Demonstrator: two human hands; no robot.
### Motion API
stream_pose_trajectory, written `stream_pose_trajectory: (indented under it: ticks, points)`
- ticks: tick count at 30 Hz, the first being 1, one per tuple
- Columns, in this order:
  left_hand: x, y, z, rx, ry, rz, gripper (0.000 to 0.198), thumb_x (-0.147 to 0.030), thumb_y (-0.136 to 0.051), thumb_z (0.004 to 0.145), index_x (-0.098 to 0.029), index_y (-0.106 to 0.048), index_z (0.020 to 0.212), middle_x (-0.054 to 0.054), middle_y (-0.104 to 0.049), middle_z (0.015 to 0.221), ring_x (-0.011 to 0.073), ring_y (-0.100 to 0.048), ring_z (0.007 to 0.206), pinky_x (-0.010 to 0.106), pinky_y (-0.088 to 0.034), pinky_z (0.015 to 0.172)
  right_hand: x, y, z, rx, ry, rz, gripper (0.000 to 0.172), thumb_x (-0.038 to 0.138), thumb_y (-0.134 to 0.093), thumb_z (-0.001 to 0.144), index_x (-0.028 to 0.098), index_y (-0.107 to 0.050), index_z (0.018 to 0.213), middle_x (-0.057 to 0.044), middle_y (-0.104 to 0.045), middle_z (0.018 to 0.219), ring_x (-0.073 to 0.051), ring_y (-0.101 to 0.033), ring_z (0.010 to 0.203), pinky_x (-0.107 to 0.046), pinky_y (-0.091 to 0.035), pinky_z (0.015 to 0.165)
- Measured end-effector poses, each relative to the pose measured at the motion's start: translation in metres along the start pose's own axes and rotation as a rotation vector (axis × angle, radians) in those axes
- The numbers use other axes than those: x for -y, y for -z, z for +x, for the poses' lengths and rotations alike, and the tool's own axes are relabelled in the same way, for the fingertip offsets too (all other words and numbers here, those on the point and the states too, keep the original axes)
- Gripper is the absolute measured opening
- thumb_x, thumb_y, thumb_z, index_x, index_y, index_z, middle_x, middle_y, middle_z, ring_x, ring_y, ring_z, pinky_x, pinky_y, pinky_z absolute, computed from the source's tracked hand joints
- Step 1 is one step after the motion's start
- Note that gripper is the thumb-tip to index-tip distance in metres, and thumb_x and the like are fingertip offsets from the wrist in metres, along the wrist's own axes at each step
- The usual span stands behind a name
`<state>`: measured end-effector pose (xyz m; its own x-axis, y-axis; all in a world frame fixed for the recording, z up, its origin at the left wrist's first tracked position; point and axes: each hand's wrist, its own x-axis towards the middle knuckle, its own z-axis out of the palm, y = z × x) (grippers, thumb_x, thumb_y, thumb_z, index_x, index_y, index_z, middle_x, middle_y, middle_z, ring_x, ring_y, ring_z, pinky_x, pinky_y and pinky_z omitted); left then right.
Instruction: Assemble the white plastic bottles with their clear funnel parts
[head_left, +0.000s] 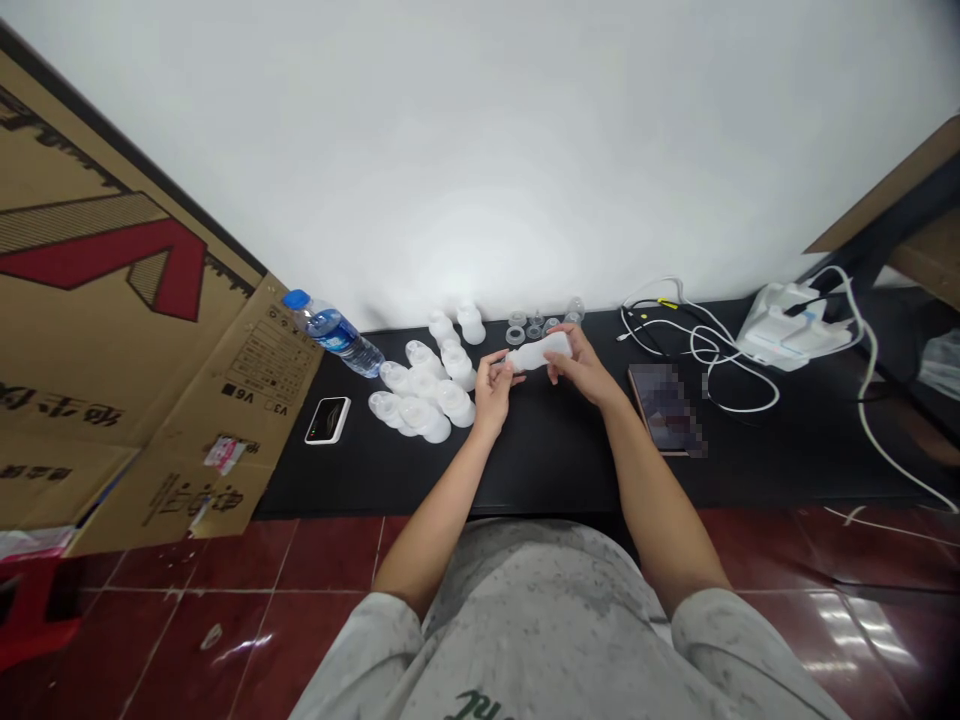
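Observation:
My left hand (pixel 493 388) and my right hand (pixel 582 366) both grip a translucent white plastic bottle (pixel 540 352) above the black table (pixel 540 480). The bottle lies roughly level between them, with its narrower end toward my left hand. Just left of my left hand stands a cluster of several similar translucent plastic bottle parts (pixel 424 397), some upright and some on their sides. Beyond my right hand lie several small grey-clear rings and fittings (pixel 527 326).
A blue-capped water bottle (pixel 334 335) lies at the table's left end, near a small black-and-white device (pixel 328 420). A blurred tablet (pixel 664 410) lies right of my right arm. White cables (pixel 697 345) and a white electric unit (pixel 787 330) sit further right. Cardboard (pixel 127 300) leans at left; red tiles lie below.

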<state>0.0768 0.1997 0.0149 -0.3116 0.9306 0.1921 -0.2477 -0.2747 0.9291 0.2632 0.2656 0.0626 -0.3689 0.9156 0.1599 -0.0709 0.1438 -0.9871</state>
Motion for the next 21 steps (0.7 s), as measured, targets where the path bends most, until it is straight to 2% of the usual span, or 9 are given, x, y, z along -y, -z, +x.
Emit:
stream_pose_trajectory:
  ticks: [3,5,8,10,12,14,16,18,21]
  points:
    - [0.002,0.000,0.000,0.021,-0.010,0.007,0.054,-0.061,-0.084,0.092,-0.024,-0.065,0.125,0.006,-0.073,0.108,0.0216,-0.076,0.101,0.043,-0.068,0.094,0.003,0.001,0.000,-0.122,-0.062,-0.204,0.047,0.071,-0.065,0.100,0.024,-0.067,0.098,0.002,-0.062,0.063,-0.016,-0.056,0.047,-0.027,-0.045,0.044]
    - [0.002,-0.001,0.000,0.015,-0.014,0.004,0.054,-0.060,-0.085,0.091,-0.024,-0.065,0.125,0.006,-0.073,0.109,0.0222,-0.076,0.104,0.044,-0.068,0.097,0.004,0.000,0.002,-0.128,-0.051,-0.182,0.052,0.075,-0.061,0.100,0.024,-0.069,0.106,-0.003,-0.072,0.079,-0.020,-0.066,0.060,-0.027,-0.051,0.047]
    - [0.001,0.000,0.000,-0.025,-0.004,-0.039,0.054,-0.061,-0.083,0.092,-0.024,-0.064,0.128,0.006,-0.073,0.108,0.0227,-0.076,0.105,0.046,-0.067,0.100,0.006,-0.002,0.002,-0.025,0.066,-0.039,0.064,0.072,-0.078,0.089,0.029,-0.063,0.133,-0.006,-0.077,0.114,-0.025,-0.075,0.090,-0.031,-0.063,0.062]
    - [-0.001,-0.001,0.000,-0.032,-0.007,-0.054,0.053,-0.060,-0.083,0.093,-0.025,-0.065,0.129,0.005,-0.072,0.105,0.0218,-0.076,0.103,0.046,-0.067,0.100,0.008,-0.003,0.000,-0.011,0.077,-0.095,0.060,0.071,-0.077,0.090,0.027,-0.066,0.131,-0.006,-0.078,0.102,-0.024,-0.075,0.081,-0.031,-0.062,0.059]
    - [-0.002,-0.001,-0.001,-0.015,-0.016,-0.040,0.053,-0.059,-0.083,0.093,-0.025,-0.067,0.131,0.004,-0.070,0.102,0.0214,-0.075,0.102,0.045,-0.067,0.100,0.010,-0.004,-0.003,-0.100,0.008,-0.249,0.054,0.074,-0.059,0.102,0.022,-0.073,0.113,-0.003,-0.071,0.070,-0.021,-0.066,0.055,-0.031,-0.054,0.049]
    - [-0.003,-0.001,-0.001,-0.002,-0.017,-0.022,0.053,-0.059,-0.082,0.093,-0.024,-0.069,0.131,0.005,-0.070,0.102,0.0225,-0.075,0.103,0.046,-0.068,0.099,0.010,-0.006,-0.005,-0.193,-0.039,-0.340,0.065,0.075,-0.041,0.108,0.020,-0.076,0.104,-0.001,-0.061,0.055,-0.019,-0.059,0.044,-0.031,-0.050,0.046]
    - [-0.003,-0.001,-0.001,-0.015,-0.005,-0.031,0.053,-0.061,-0.081,0.093,-0.023,-0.070,0.129,0.007,-0.072,0.106,0.0242,-0.076,0.104,0.048,-0.068,0.099,0.010,-0.009,-0.006,-0.167,-0.005,-0.270,0.065,0.077,-0.041,0.108,0.022,-0.074,0.120,-0.001,-0.066,0.063,-0.020,-0.063,0.049,-0.031,-0.054,0.049]
    - [-0.003,-0.001,0.000,-0.038,0.012,-0.059,0.053,-0.063,-0.080,0.094,-0.023,-0.069,0.127,0.008,-0.074,0.111,0.0251,-0.077,0.105,0.049,-0.068,0.099,0.010,-0.010,-0.005,-0.049,0.066,-0.140,0.066,0.077,-0.058,0.100,0.027,-0.062,0.143,-0.002,-0.075,0.084,-0.021,-0.070,0.061,-0.032,-0.059,0.054]
    - [-0.003,-0.001,0.000,-0.046,0.002,-0.061,0.053,-0.064,-0.079,0.095,-0.023,-0.069,0.126,0.008,-0.074,0.113,0.0239,-0.077,0.104,0.046,-0.069,0.097,0.009,-0.009,-0.004,0.004,0.089,-0.170,0.068,0.074,-0.074,0.092,0.028,-0.062,0.140,-0.001,-0.074,0.082,-0.021,-0.067,0.060,-0.031,-0.058,0.054]
